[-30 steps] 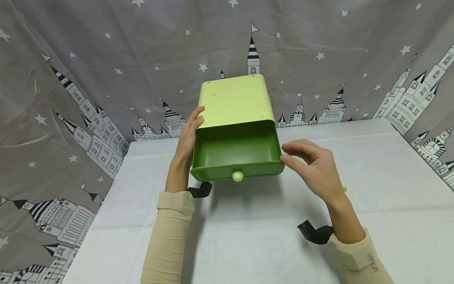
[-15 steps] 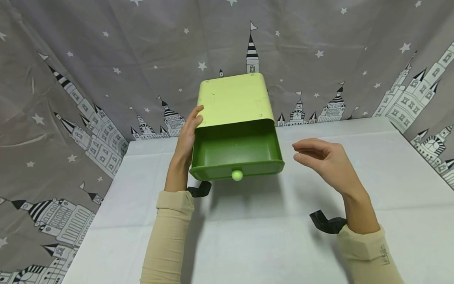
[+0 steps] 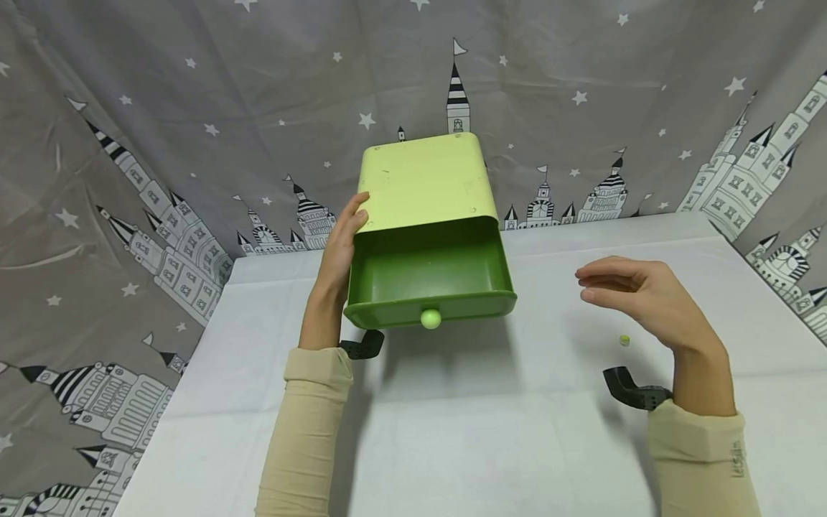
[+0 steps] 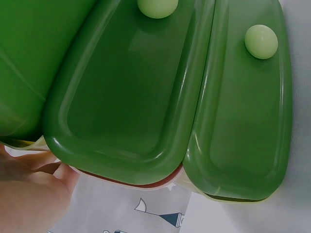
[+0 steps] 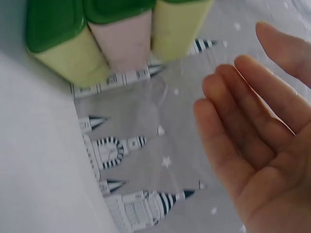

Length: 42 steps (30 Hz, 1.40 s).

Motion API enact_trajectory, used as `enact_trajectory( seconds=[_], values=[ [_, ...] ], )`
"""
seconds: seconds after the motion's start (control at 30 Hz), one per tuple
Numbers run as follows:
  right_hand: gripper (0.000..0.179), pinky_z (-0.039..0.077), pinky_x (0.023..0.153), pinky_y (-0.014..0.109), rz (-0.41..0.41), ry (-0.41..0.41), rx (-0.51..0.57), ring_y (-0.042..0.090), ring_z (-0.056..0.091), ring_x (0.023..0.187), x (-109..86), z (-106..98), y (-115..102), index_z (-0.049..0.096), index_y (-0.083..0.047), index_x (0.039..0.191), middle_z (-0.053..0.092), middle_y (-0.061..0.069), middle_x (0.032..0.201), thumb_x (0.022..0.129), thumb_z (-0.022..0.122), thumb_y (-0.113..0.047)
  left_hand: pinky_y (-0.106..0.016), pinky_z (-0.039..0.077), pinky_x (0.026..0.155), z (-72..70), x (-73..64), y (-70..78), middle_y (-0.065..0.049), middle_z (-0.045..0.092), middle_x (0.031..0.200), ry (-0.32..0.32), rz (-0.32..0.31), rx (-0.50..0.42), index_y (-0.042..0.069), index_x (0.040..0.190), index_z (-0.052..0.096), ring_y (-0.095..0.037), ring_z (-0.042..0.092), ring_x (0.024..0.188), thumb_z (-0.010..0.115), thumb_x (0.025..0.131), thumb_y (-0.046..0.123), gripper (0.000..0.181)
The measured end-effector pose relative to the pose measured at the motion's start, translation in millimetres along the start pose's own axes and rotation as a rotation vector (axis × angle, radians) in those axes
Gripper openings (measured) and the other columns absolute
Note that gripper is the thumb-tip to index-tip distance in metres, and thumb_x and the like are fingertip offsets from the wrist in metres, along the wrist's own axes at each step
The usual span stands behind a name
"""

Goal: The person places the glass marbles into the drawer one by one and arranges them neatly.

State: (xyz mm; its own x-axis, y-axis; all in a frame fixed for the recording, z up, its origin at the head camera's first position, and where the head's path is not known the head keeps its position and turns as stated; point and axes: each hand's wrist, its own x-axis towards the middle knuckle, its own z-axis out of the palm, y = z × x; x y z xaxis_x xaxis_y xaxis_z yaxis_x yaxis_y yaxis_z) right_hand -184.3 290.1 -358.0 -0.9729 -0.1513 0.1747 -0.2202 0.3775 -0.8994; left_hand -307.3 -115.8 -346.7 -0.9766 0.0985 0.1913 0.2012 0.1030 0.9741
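A small drawer unit [image 3: 423, 179] stands in the middle of the head view, with a pale yellow top. Its upper green drawer [image 3: 429, 309] is pulled out, showing a bare floor and a round light-green knob [image 3: 431, 319]. My left hand [image 3: 339, 251] rests against the unit's left side, fingertips at the top edge; part of it is hidden. To the right, my right hand [image 3: 639, 291] hovers apart from the unit, fingers loosely bent and holding nothing. The left wrist view shows lower drawers [image 4: 131, 87] with knobs, both pushed in.
On the white-covered table [image 3: 452, 445] lies a tiny yellow-green piece [image 3: 624, 340], just below the right hand. A grey cloth with castles and stars [image 3: 278, 86] hangs behind and at the sides. Each wrist carries a black camera mount [image 3: 636, 391].
My right hand has left the drawer's right edge and moved right, uncovering the tiny yellow-green piece. The left hand, unit and drawer look unchanged.
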Motion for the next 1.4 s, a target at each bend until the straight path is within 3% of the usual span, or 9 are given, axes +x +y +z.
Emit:
enact_trajectory(
  seconds=[0.33, 0.7, 0.9, 1.03, 1.17, 1.4],
  values=[
    [0.034, 0.046, 0.086, 0.016, 0.058, -0.067, -0.041, 0.006, 0.064, 0.104, -5.5, -18.1, 22.6, 0.066, -0.004, 0.124, 0.068, -0.005, 0.116, 0.094, 0.070, -0.018, -0.042, 0.010, 0.117, 0.1, -1.6, 2.0, 0.008, 0.021, 0.161, -0.007, 0.003, 0.024, 0.022, 0.154, 0.035, -0.011, 0.014, 0.146, 0.043, 0.104, 0.039, 0.054],
    [0.036, 0.040, 0.084, 0.011, 0.169, -0.057, -0.090, -0.001, 0.061, 0.102, -15.7, -35.2, 55.3, 0.066, -0.002, 0.123, 0.069, -0.011, 0.112, 0.093, 0.071, -0.022, -0.042, 0.010, 0.117, -0.2, -1.4, 1.2, 0.008, 0.022, 0.161, -0.005, 0.002, 0.026, 0.022, 0.154, 0.036, -0.011, 0.014, 0.146, 0.043, 0.103, 0.040, 0.054],
    [0.043, 0.040, 0.084, 0.013, 0.194, -0.078, -0.139, -0.004, 0.057, 0.103, -17.3, -41.2, 67.5, 0.063, 0.002, 0.125, 0.069, -0.005, 0.116, 0.093, 0.071, -0.025, -0.041, 0.011, 0.117, -0.4, -0.7, 0.7, 0.008, 0.022, 0.161, -0.005, 0.008, 0.024, 0.022, 0.154, 0.036, -0.010, 0.014, 0.146, 0.043, 0.103, 0.040, 0.054],
    [0.046, 0.037, 0.086, 0.017, 0.242, -0.109, -0.219, -0.007, 0.049, 0.108, -20.1, -45.9, 74.0, 0.064, -0.002, 0.128, 0.063, 0.001, 0.125, 0.093, 0.071, -0.032, -0.041, 0.010, 0.117, -1.1, 0.3, -0.1, 0.007, 0.022, 0.161, -0.005, 0.015, 0.023, 0.021, 0.154, 0.036, -0.010, 0.014, 0.146, 0.043, 0.103, 0.040, 0.054],
    [0.046, 0.035, 0.087, 0.015, 0.257, -0.144, -0.230, -0.009, 0.045, 0.109, -22.8, -48.7, 81.1, 0.064, -0.001, 0.127, 0.058, 0.008, 0.130, 0.092, 0.071, -0.030, -0.041, 0.011, 0.117, -1.3, 0.4, -0.7, 0.007, 0.022, 0.161, -0.004, 0.016, 0.017, 0.020, 0.154, 0.036, -0.011, 0.015, 0.145, 0.043, 0.103, 0.039, 0.054],
    [0.041, 0.036, 0.091, 0.039, 0.265, -0.193, -0.218, 0.000, 0.048, 0.105, -25.1, -48.8, 95.1, 0.065, 0.000, 0.125, 0.060, 0.015, 0.125, 0.091, 0.071, -0.024, -0.040, 0.010, 0.117, -1.0, -0.2, -1.2, 0.007, 0.023, 0.160, -0.003, 0.016, 0.020, 0.020, 0.154, 0.036, -0.010, 0.015, 0.145, 0.044, 0.103, 0.039, 0.054]
  ],
)
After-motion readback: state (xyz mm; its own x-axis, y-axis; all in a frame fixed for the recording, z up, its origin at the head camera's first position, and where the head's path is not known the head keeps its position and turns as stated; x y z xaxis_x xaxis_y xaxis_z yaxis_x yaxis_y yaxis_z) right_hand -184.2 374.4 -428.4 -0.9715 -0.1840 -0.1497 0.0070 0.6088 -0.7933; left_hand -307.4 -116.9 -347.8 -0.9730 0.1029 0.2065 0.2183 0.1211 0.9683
